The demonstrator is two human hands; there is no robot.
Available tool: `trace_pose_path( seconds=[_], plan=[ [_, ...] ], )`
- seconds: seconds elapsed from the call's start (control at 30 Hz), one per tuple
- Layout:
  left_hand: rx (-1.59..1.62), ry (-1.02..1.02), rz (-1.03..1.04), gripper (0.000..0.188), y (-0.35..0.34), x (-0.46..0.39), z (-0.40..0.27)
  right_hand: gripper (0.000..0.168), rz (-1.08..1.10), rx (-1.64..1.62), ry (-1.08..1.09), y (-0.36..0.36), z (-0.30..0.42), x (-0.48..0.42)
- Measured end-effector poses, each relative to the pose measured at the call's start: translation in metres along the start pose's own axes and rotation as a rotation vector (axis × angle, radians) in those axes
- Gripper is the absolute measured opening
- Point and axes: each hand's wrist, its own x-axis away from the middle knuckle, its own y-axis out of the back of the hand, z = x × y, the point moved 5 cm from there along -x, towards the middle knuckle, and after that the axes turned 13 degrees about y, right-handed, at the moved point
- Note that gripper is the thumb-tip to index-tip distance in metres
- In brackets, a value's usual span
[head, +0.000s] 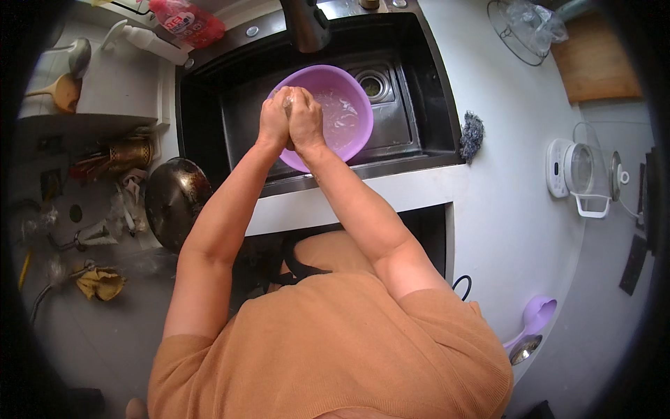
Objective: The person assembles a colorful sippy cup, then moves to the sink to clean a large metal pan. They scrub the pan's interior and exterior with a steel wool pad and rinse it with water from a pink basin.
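Note:
My left hand [274, 119] and my right hand [306, 118] are pressed together, palms facing, with the fingers closed. Squeezed between them is a wet brownish lump [288, 107], mostly covered by my fingers, so I cannot tell what it is. Both hands are above the left part of a purple plastic basin [365, 112]. Cloudy water [340, 118] with light streaks or bubbles fills its bottom. The basin sits in a black sink [419, 68], beside the drain strainer [372, 86].
A dark faucet [306, 29] reaches over the sink's back edge. Left of the sink are a red detergent bottle [188, 26], a white pump bottle [154, 44] and a dark pan [175, 204]. A scouring pad [472, 135] and a glass kettle [580, 170] stand on the right.

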Motion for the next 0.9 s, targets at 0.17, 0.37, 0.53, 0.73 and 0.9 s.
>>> trace_pose_path(
  seconds=[0.17, 0.37, 0.53, 0.73, 0.9],
  plan=[
    [0.067, -0.066, -0.034, 0.006, 0.007, 0.003, -0.007, 0.036, 0.033, 0.012, 0.043, 0.000, 0.013, 0.002],
    [0.274, 0.036, 0.031, 0.009, 0.015, 0.003, -0.017, 0.035, 0.085, 0.080, 0.114, -0.002, 0.028, -0.003],
    [0.564, 0.277, 0.118, 0.033, 0.015, 0.002, -0.018, 0.035, 0.115, 0.148, 0.194, -0.002, 0.033, -0.005],
    [0.314, 0.083, 0.044, 0.033, 0.011, 0.000, -0.021, 0.036, 0.103, 0.071, 0.087, 0.000, 0.031, -0.005],
    [0.154, 0.381, 0.097, 0.049, -0.012, 0.003, 0.040, 0.037, 0.334, 0.457, 0.205, 0.004, -0.036, -0.011]
  ],
)
